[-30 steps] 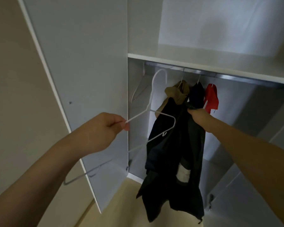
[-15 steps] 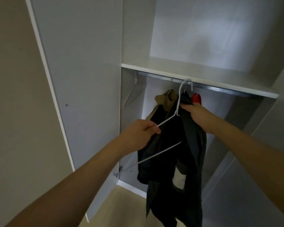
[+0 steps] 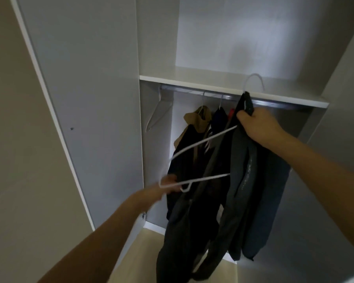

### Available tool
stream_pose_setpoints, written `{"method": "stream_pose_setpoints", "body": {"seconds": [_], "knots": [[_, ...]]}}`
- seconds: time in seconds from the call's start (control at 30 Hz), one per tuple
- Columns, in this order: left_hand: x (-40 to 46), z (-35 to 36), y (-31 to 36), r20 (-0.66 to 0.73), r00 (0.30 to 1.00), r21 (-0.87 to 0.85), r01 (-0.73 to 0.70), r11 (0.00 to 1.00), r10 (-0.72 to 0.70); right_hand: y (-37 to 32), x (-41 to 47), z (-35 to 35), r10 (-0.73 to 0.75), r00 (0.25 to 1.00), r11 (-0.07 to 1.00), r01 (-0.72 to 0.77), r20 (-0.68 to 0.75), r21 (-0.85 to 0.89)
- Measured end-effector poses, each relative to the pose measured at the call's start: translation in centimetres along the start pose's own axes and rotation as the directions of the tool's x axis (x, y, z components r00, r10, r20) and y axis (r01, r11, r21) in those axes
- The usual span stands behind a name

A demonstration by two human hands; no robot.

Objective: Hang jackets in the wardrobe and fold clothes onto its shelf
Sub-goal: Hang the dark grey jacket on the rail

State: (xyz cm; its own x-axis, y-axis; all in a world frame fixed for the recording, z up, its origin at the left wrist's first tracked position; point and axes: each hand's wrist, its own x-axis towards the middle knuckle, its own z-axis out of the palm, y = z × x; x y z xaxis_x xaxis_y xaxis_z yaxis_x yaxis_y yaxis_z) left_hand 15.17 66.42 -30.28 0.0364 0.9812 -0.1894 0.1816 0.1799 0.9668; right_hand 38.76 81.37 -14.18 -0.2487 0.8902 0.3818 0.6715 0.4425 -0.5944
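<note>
A dark jacket (image 3: 239, 176) hangs in front of the open wardrobe, gripped at its collar by my right hand (image 3: 258, 125). A white wire hanger (image 3: 200, 141) runs through the jacket, its hook raised near the shelf edge above my right hand. My left hand (image 3: 168, 185), blurred, grips the hanger's lower left corner. Behind, the metal rail (image 3: 192, 90) carries a tan jacket (image 3: 198, 119), a dark garment (image 3: 219, 119) and a sliver of something red (image 3: 231, 113).
The wardrobe shelf (image 3: 213, 84) sits just above the rail. A bare white hanger (image 3: 157, 113) hangs at the rail's left end. The open left door (image 3: 86, 99) stands close to my left arm; the right door (image 3: 343, 99) edges the other side. Light floor (image 3: 143, 242) lies below.
My right hand has lifted the jacket and the hanger's hook higher and to the right, up to the shelf edge. My left hand has slid down to the hanger's lower corner.
</note>
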Motion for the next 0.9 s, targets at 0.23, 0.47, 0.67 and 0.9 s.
{"method": "stream_pose_setpoints", "body": {"seconds": [0.23, 0.47, 0.67, 0.9], "knots": [[4.7, 5.3, -3.6, -0.219, 0.974, 0.282, 0.121, 0.952, -0.059, -0.6, -0.8, -1.9, -0.013, 0.995, 0.999, 0.016, -0.099, 0.034], [1.9, -5.4, 5.5, -0.27, 0.938, -0.094, 0.198, 0.976, -0.216, 3.0, -1.7, -3.6, -0.009, 0.989, 0.999, 0.016, -0.147, 0.048], [0.4, -7.5, 17.5, -0.395, 0.897, -0.079, 0.182, 0.98, -0.198, 2.1, -2.0, -1.3, -0.139, 0.959, 0.988, 0.119, -0.248, -0.095], [0.1, -4.2, 22.8, -0.388, 0.909, -0.06, 0.139, 0.988, -0.152, -1.1, -2.1, 0.6, -0.178, 0.982, 0.981, 0.182, -0.059, 0.062]]}}
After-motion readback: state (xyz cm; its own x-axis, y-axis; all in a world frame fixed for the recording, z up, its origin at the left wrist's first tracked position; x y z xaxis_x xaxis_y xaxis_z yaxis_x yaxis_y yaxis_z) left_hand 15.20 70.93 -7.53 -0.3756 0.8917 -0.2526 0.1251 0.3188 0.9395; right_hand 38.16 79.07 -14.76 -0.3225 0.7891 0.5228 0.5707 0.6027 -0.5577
